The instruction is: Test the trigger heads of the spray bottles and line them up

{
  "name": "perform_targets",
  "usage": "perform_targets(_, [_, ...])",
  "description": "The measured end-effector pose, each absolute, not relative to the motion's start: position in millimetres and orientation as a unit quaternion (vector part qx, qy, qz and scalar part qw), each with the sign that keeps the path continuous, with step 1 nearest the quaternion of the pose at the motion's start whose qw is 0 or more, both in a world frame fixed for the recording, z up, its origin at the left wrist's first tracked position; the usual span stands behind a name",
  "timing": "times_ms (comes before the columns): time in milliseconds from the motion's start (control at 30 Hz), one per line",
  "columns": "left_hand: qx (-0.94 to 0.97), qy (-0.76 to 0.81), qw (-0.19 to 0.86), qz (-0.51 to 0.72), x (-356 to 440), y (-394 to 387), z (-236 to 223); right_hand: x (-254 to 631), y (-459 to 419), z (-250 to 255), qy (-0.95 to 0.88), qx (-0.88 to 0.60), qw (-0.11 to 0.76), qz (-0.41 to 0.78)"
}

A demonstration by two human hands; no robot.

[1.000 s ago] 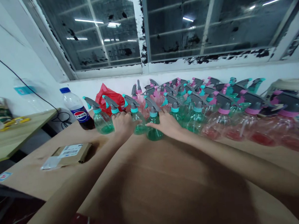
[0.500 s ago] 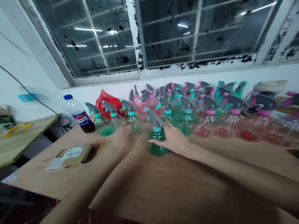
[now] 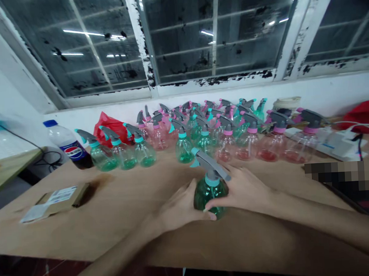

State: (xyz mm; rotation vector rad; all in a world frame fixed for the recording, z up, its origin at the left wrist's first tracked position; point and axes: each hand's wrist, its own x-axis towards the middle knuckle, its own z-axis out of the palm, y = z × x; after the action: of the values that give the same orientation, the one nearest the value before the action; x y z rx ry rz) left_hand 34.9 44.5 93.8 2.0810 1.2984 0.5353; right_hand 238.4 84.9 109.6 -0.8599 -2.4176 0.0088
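A green see-through spray bottle [image 3: 212, 181] with a grey and turquoise trigger head is between my two hands, near the front of the table. My left hand [image 3: 183, 206] wraps the bottle's left side, thumb across its lower front. My right hand [image 3: 243, 188] grips the right side, its thumb also over the front and its fingers partly hidden behind the bottle. Behind stands a row of spray bottles: green ones such as the spray bottle [image 3: 145, 152] to the left, and pink ones such as the spray bottle [image 3: 273, 143] to the right.
A cola bottle [image 3: 67, 144] stands at the back left, near a red plastic bag [image 3: 109, 127]. A flat cardboard box [image 3: 59, 198] lies at the left. On the right are a white power strip [image 3: 330, 144] with cables and a dark, partly pixelated object. Windows line the wall behind.
My left hand has moved from beside the left green bottles onto the held spray bottle. That bottle has come closer, away from the row. The view has turned right.
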Motion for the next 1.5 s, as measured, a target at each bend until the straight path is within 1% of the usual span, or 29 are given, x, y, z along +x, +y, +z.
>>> perform_targets(100, [0.788,0.499,0.307,0.189,56,41,92,260,81,117,-0.897,-0.334,0.281,0.065])
perform_targets(200, [0.808,0.480,0.292,0.180,76,40,93,277,81,121,-0.884,-0.321,0.299,0.161])
perform_targets(300, [0.814,0.474,0.287,0.176,92,41,95,287,83,118,-0.856,-0.294,0.349,0.243])
perform_targets(433, [0.813,0.462,0.304,0.181,109,47,96,289,83,111,-0.803,-0.288,0.423,0.304])
perform_targets(600, [0.813,0.425,0.322,0.236,121,59,90,288,87,112,-0.752,-0.293,0.462,0.367])
perform_targets(733, [0.808,0.435,0.328,0.223,125,66,92,291,91,114,-0.751,-0.307,0.449,0.374])
perform_targets(900, [0.822,0.409,0.326,0.227,126,72,94,291,92,118,-0.764,-0.309,0.461,0.329])
perform_targets(1067, [0.820,0.426,0.317,0.215,126,75,94,288,92,124,-0.751,-0.304,0.436,0.392])
perform_targets(1233, [0.834,0.412,0.312,0.193,122,76,94,286,94,123,-0.752,-0.315,0.450,0.364])
perform_targets(1367, [0.864,0.385,0.264,0.192,104,81,84,284,96,117,-0.738,-0.309,0.464,0.379])
perform_targets(1500, [0.861,0.436,0.192,0.179,76,93,64,282,97,115,-0.739,-0.308,0.466,0.377])
